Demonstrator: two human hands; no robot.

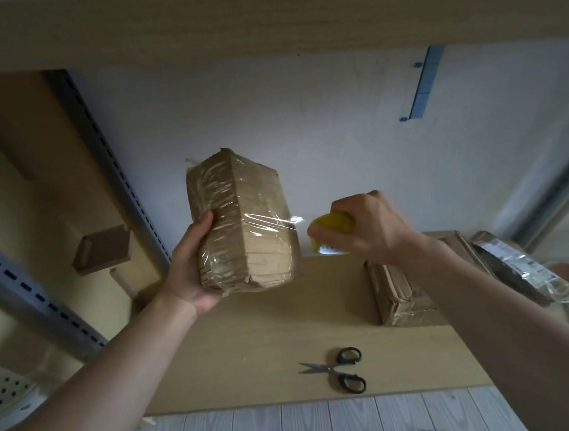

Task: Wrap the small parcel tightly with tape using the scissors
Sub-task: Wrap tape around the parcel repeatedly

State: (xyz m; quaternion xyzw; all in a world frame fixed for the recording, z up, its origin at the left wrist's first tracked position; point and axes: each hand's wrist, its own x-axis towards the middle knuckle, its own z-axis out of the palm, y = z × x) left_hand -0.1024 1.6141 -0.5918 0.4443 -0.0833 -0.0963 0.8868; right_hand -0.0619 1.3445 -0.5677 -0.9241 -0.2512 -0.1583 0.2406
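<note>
Parcel [244,220] mid-frame, gripped by left hand [189,266]; right hand [367,225] clutches tape [333,224]; taut strip [276,220] may twist if tension slips.

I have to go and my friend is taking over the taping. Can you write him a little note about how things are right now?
Left hand: holds the parcel up above the table.
Right hand: grips the yellow tape roll; a clear strip stretches from it to the parcel.
Scissors: lying on the table, untouched.
Done: the parcel is already shiny with tape.
Left: finish this turn, cut the strip with the scissors, press the end down.
</note>
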